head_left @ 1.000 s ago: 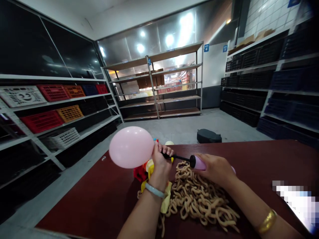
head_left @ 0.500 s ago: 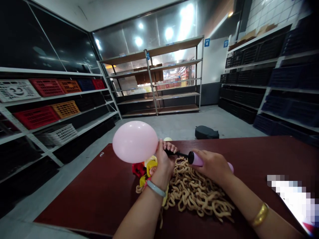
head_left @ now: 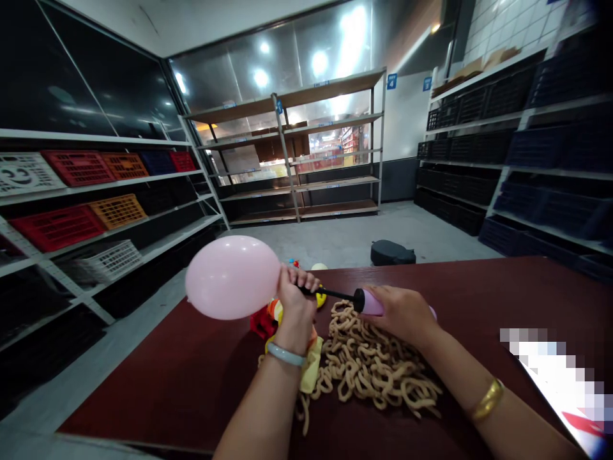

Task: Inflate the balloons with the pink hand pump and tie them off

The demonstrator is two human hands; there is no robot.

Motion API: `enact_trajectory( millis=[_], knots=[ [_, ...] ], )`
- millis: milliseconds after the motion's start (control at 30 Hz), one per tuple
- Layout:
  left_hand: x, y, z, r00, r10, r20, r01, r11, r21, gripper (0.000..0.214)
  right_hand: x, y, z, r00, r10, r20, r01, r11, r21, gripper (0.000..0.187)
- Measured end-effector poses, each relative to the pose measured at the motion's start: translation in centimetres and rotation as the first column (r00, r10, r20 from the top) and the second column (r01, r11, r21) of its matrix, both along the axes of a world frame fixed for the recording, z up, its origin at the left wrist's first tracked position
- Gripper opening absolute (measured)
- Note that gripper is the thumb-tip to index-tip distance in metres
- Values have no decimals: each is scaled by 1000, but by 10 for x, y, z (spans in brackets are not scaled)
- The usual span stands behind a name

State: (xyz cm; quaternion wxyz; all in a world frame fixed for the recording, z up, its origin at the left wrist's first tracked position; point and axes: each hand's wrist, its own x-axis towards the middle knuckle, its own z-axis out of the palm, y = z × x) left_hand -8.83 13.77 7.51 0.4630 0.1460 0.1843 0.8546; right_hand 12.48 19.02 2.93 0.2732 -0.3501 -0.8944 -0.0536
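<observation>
Dark red-brown table [head_left: 158,377] fills the lower frame, grey floor [head_left: 325,243] behind it. Three shelf racks: left rack [head_left: 96,138], right rack [head_left: 512,167], and a bare-board rack [head_left: 330,213] upper centre. Left rack's upper crate row [head_left: 74,167] counts five: white, red, orange, blue, red. One hand pump [head_left: 371,303], purple and black, right of centre; long axis near horizontal, dipping slightly to the right, black end pointing left. One inflated pink balloon [head_left: 232,276] left of centre, long axis roughly horizontal, neck end toward the hand. Left hand [head_left: 297,300] closed around the pump's black end, right against the balloon; neck hidden. Right hand [head_left: 402,313] wrapped round the purple barrel. Black rod shows between them. Two bangles, one per wrist. One pile of tan strands [head_left: 378,370] lower centre, too tangled to count. One dark case [head_left: 393,253] beyond the table.
</observation>
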Motion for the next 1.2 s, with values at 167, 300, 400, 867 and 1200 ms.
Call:
enact_trajectory(
  millis=[167, 300, 400, 867, 1200],
  knots=[
    [-40, -5, 12, 995, 97, 2, -97, 995, 21, 43, 12, 10, 3, 999, 46, 17, -46, 999, 9, 57],
    [-31, -1, 7, 999, 49, 4, -49, 997, 60, 42, 13, 11, 2, 1000, 13, 22, -14, 1000, 23, 57],
    [-7, 4, -1, 1000, -16, -1, 16, 998, 68, 42, 10, 6, 1, 1000, 5, 26, -6, 1000, 22, 57],
    [59, 8, -26, 985, -140, -98, 136, 990, -49, 42, -9, -13, 6, 992, 126, 20, -126, 992, -14, 62],
    [14, 9, -11, 999, 20, 26, -18, 996, -86, 37, 4, 1, 4, 998, 65, 23, -65, 998, 1, 45]
  ],
)
